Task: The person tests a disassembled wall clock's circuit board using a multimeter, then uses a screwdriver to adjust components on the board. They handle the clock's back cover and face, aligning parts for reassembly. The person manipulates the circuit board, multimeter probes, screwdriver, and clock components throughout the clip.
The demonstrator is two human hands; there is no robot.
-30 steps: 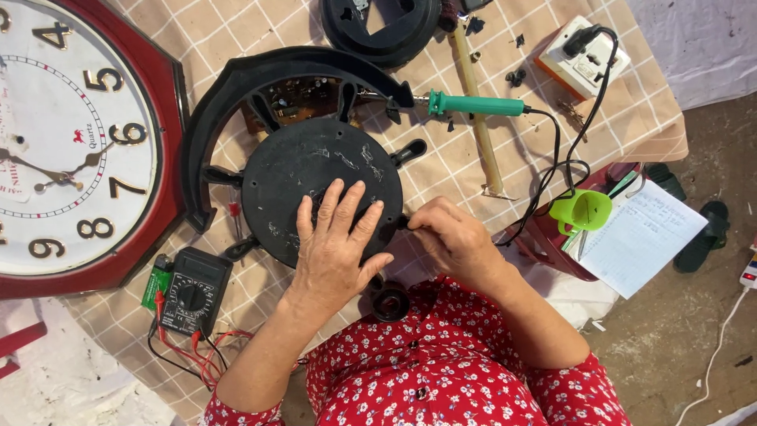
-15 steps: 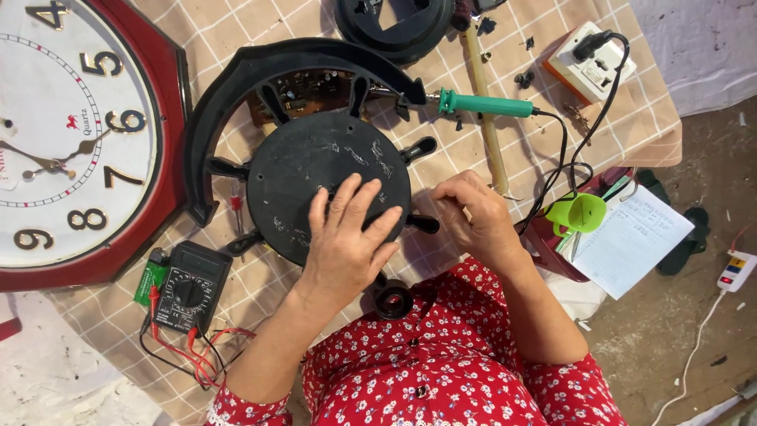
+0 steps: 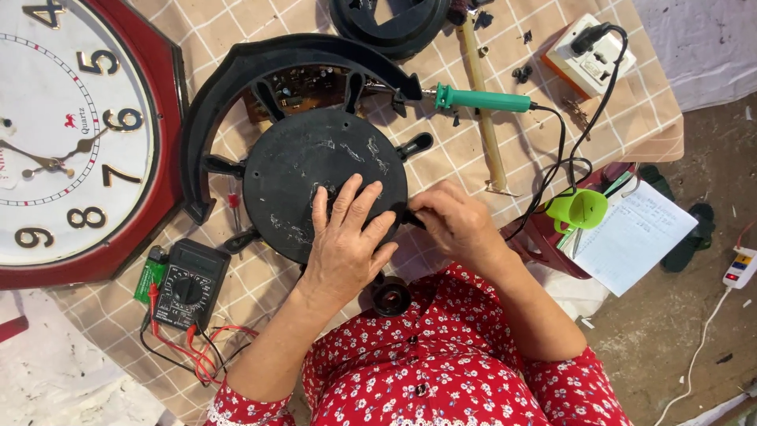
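The left hand (image 3: 345, 237) lies flat on the round black disc (image 3: 323, 183), its fingers spread apart and pressing down on the near edge rather than clamped on anything. The right hand (image 3: 453, 225) sits just beside it at the disc's right rim, fingers pinched together on a small dark part there; whether that is a tool tip or one of the disc's own knobs I cannot tell. The disc rests on the checked tabletop (image 3: 236, 20), partly inside a curved black frame (image 3: 260, 63) beyond the fingers, with a bare circuit board (image 3: 303, 85) showing under the frame. Further beyond the right fingers lies a green-handled soldering iron (image 3: 481, 99), its cord running to a plugged-in socket box (image 3: 587, 54); a stray reach could meet a hot tip. To the left of the left wrist sits a multimeter (image 3: 188, 284), whose red leads could snag a sleeve. If the left palm eases, the disc may turn and the pinched part slip.
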